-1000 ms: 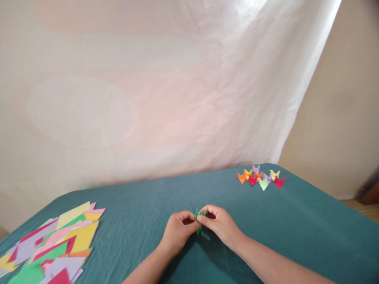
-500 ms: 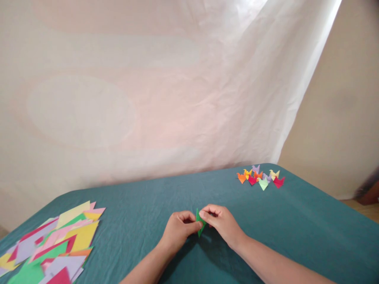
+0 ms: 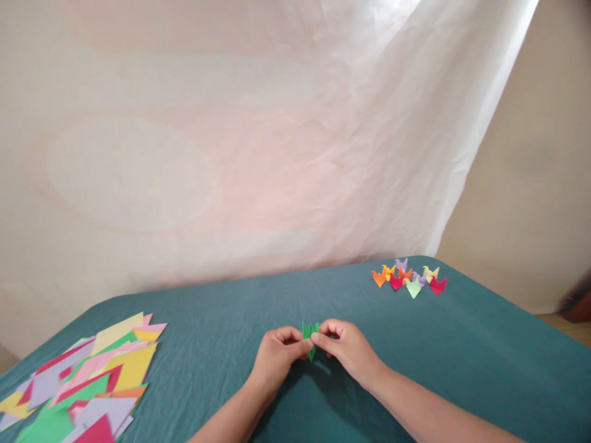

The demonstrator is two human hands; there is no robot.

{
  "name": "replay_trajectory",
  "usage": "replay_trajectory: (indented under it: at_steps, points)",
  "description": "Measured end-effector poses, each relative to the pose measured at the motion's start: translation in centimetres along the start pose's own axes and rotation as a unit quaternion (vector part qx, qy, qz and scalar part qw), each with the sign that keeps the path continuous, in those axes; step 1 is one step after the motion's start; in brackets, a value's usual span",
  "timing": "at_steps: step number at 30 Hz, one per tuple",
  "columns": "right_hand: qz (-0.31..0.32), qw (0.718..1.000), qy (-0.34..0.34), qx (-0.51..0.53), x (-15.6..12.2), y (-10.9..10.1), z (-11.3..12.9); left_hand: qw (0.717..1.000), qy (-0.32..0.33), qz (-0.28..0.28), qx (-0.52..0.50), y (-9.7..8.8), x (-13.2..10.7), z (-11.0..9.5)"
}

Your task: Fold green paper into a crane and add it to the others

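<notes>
A small green folded paper piece [image 3: 310, 335] is held between both hands just above the teal tablecloth [image 3: 221, 320] near the front middle. My left hand [image 3: 277, 357] pinches its left side with curled fingers. My right hand [image 3: 346, 347] pinches its right side, thumb and forefinger pressed together. Two green points stick up between the fingertips and one point hangs down below them.
A loose pile of coloured paper squares [image 3: 87, 381] lies at the table's front left. Several small folded paper figures [image 3: 409, 279] in orange, red, purple, yellow and green sit at the back right corner. A white crumpled sheet [image 3: 258, 141] hangs behind the table.
The green piece has been reshaped between the fingers, now showing two upright points. Both hands stay in nearly the same spot.
</notes>
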State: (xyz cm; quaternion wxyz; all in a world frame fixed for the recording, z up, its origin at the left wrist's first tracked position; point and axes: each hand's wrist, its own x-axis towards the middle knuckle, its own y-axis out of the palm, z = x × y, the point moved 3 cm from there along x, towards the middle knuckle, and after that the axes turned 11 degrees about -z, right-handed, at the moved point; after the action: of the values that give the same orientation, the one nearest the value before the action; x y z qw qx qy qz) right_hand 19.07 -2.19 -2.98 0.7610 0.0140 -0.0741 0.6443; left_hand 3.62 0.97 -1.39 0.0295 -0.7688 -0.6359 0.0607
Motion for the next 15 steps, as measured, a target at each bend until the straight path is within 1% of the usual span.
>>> replay_trajectory:
  at_steps: [5,9,11,15]
  points:
    - [-0.006,1.0,0.018,-0.001,0.14,0.06,-0.49,1.0,0.0,-0.019,-0.011,-0.23,0.28,0.21]
    - [-0.026,0.999,-0.01,-0.029,0.41,-0.05,-0.34,1.0,0.002,0.009,-0.028,-0.06,0.47,0.61]
    - [-0.029,0.999,-0.014,-0.032,0.46,-0.1,-0.26,1.0,0.008,0.014,-0.024,-0.02,0.49,0.72]
    - [-0.019,1.0,0.006,-0.019,0.26,0.02,-0.15,1.0,0.017,-0.005,-0.009,-0.23,0.47,0.57]
